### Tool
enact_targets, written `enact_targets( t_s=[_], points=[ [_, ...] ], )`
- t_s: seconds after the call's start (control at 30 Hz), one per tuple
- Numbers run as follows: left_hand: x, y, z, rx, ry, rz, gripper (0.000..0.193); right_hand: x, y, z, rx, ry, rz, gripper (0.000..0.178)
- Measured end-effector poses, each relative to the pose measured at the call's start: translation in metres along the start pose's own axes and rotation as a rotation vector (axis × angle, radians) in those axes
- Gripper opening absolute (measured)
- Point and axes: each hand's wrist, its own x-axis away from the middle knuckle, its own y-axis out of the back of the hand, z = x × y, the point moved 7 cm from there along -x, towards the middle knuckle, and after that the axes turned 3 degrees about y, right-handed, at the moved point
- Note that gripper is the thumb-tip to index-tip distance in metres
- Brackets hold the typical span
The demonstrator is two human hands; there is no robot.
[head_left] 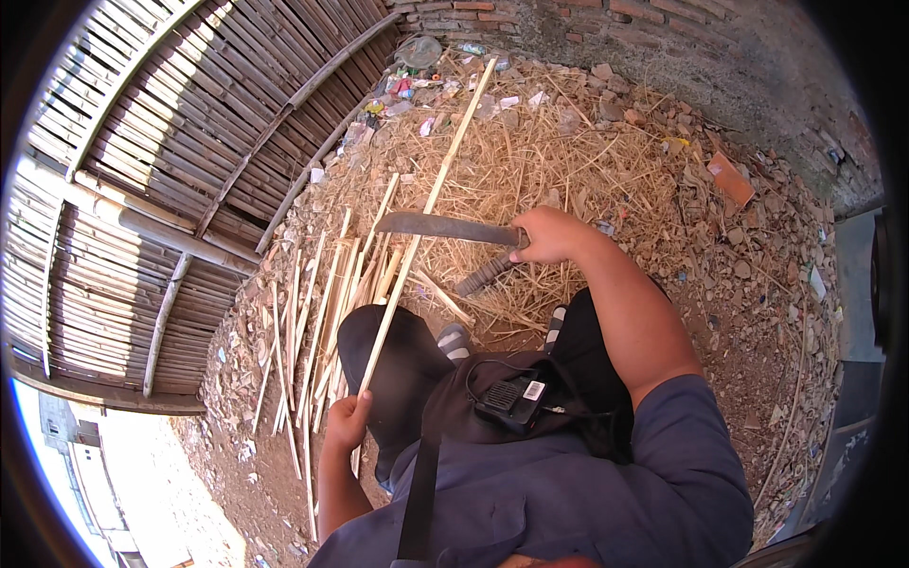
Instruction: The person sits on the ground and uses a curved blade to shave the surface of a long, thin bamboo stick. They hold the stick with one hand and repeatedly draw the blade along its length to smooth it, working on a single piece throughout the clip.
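My left hand is closed round the near end of a long pale bamboo strip, by my left knee. The strip slants up and away over the straw. My right hand grips a machete at its base, the dark curved blade pointing left. The blade crosses the strip near its middle; I cannot tell how firmly they touch. Just below my right hand is a dark ribbed, rod-like piece; whether it joins the machete is unclear. More split bamboo strips lie in a pile left of my left leg.
Straw and shavings cover the ground ahead, with rubble and litter round them. A bamboo slat wall stands at left, a brick wall at the far right. A black device on a strap rests at my lap.
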Motion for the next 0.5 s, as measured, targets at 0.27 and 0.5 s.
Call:
enact_targets(
  t_s=[0.27,0.5],
  points=[
    [-0.003,0.0,0.007,0.036,0.011,0.025,0.058,-0.004,-0.008,-0.001,-0.037,0.008,0.015,0.048],
    [-0.004,0.0,0.012,0.043,0.003,0.027,0.057,-0.005,-0.009,0.001,-0.036,0.018,0.014,0.046]
  ],
)
